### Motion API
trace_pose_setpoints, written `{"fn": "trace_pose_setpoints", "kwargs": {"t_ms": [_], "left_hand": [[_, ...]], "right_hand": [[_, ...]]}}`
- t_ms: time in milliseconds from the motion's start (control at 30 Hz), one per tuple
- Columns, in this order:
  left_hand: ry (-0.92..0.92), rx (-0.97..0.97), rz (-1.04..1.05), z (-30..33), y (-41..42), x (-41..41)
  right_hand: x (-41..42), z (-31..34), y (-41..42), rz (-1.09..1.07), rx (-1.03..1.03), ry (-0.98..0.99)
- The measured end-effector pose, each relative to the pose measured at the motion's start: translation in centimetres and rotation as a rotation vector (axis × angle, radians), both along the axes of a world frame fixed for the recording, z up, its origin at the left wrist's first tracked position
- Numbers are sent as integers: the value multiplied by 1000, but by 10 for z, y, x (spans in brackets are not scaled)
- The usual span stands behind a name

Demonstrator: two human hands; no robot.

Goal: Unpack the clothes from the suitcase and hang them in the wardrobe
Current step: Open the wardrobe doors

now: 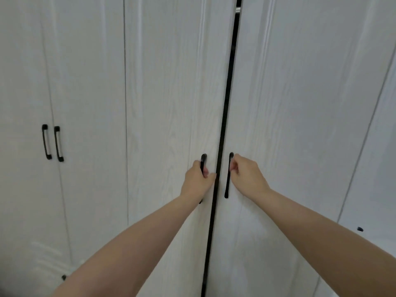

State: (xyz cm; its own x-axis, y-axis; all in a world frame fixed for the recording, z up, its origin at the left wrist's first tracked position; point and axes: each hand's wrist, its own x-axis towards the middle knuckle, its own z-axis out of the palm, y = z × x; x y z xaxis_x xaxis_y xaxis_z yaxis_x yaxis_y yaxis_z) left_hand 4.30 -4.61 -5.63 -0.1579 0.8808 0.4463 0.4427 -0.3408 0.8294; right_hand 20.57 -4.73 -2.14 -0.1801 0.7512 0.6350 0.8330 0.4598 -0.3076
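Head view, facing the white wood-grain wardrobe [171, 82] that fills the frame. In the centre I see two tall doors parted by a narrow dark gap running from the top edge to the bottom edge; a short piece of metal shows in the gap at the very top, too small for me to identify. My left hand [198, 179], just left of the gap in the middle of the frame, has its fingers curled round the black bar handle of the left door [203, 159], gripping it, with the fingertips showing on the gap side. My right hand [246, 175], just right of the gap, pinches the upper part of the black bar handle of the right door [227, 185] between thumb and curled fingers; the lower end of that handle hangs free below the hand. Both bare forearms reach in from the bottom of the frame. At the middle left, a second pair of doors is closed, their two black handles [52, 143] standing side by side. A small dark fitting [360, 229] sits at the lower right, and another [63, 277] at the lower left. No suitcase or clothes appear in this view.
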Motion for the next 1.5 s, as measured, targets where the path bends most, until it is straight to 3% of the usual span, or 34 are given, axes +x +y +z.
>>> {"fn": "trace_pose_setpoints", "kwargs": {"t_ms": [100, 300, 433, 633, 733, 1033, 1200, 1333, 1433, 1500], "left_hand": [[25, 59, 99, -6, -38, -21], [60, 133, 248, -8, -109, -86], [69, 161, 297, -5, -140, -141], [9, 197, 367, -7, -169, -214], [-30, 185, 370, -6, -175, -248], [-74, 153, 306, -2, -178, -307], [184, 266, 421, -7, -174, -330], [362, 695, 547, 1, -172, -309], [533, 815, 404, 6, -172, -277], [641, 752, 278, 1, -157, -262]], "right_hand": [[-22, 0, -5, 80, -40, -34], [-92, 7, -32, 146, 40, -396], [-158, 11, -58, 206, 27, -511], [-234, 16, -98, 330, 221, -564], [-255, 14, -105, 302, 308, -680], [-263, -8, -88, 121, 72, -757], [-265, -14, -83, 58, 34, -745], [-256, -24, -74, -12, 21, -785], [-238, -29, -63, -79, -38, -832], [-219, -31, -53, -139, -90, -817]]}}
